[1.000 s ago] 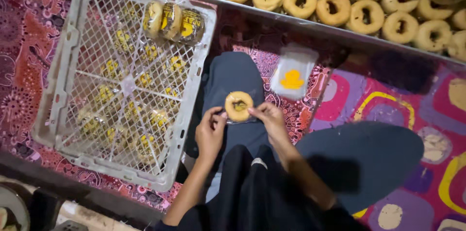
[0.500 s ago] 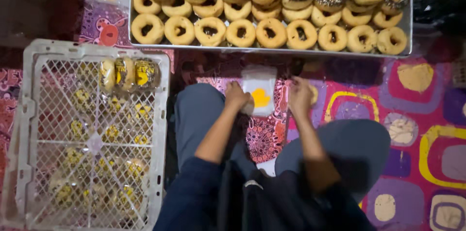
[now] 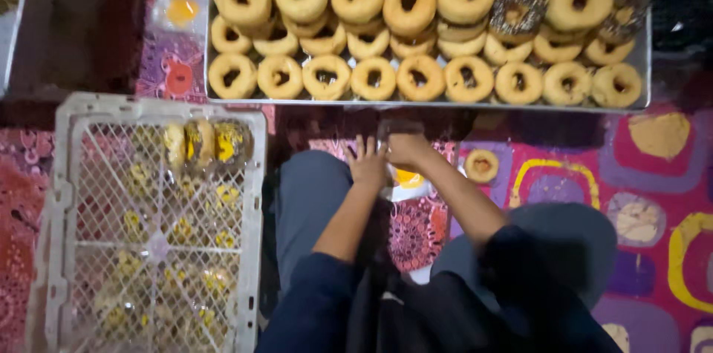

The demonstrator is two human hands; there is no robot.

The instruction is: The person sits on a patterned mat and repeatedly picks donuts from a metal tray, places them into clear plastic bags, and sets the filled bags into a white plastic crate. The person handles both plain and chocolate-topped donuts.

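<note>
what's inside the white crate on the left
Inside the white crate, three wrapped donuts stand along the far edge. Through the lattice, more yellow-marked packets show, but the grid blurs them too much to count.

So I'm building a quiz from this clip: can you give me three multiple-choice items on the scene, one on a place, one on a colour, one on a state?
1. Where is the white crate?
A. left of the knees
B. on the doughnut tray
C. right of the knees

2. What colour marks the packet by the hands?
A. green
B. yellow
C. blue

3. The crate holds:
A. nothing
B. wrapped doughnuts
C. cups

A: it lies beside the left leg.
B: yellow shows between the left hand and right hand.
B: wrapped doughnuts stand at its far end.
</note>
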